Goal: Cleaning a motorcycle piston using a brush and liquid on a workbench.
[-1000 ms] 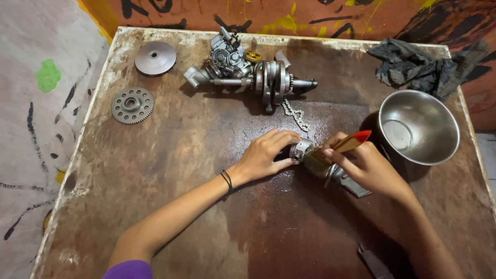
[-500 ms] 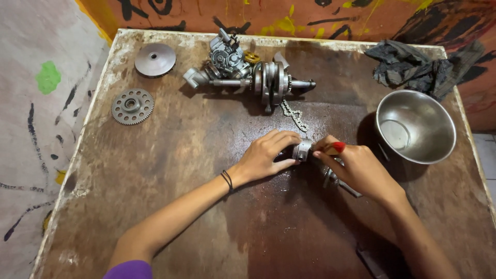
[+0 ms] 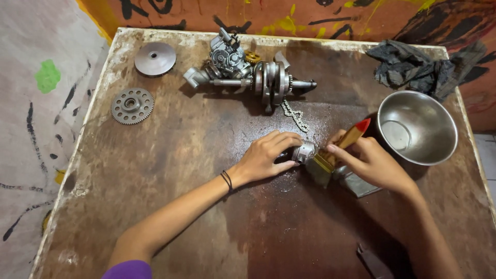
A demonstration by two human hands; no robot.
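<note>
Now your left hand [image 3: 268, 155] pins the small metal part [image 3: 304, 151] on the surface [image 3: 170, 170] at frame centre, fingers closed around it, so your right hand [image 3: 374, 165], gripping the brush [image 3: 343, 145], can work it steadily.

red-tipped yellow brush [image 3: 347, 141], silver bowl [image 3: 416, 127], brown table [image 3: 170, 170]

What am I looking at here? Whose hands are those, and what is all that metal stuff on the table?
The camera sits on a person's head and looks down, so the two bare hands are that person's own. The left hand steadies a small silver metal cylinder part on the worn brown table. The right hand holds a yellow-handled brush with a red tip against it. Further back lie a grey engine crankshaft assembly, a short metal chain, a toothed round gear and a smooth metal disc. At the right stand a shiny steel bowl and a dark crumpled rag.
</note>
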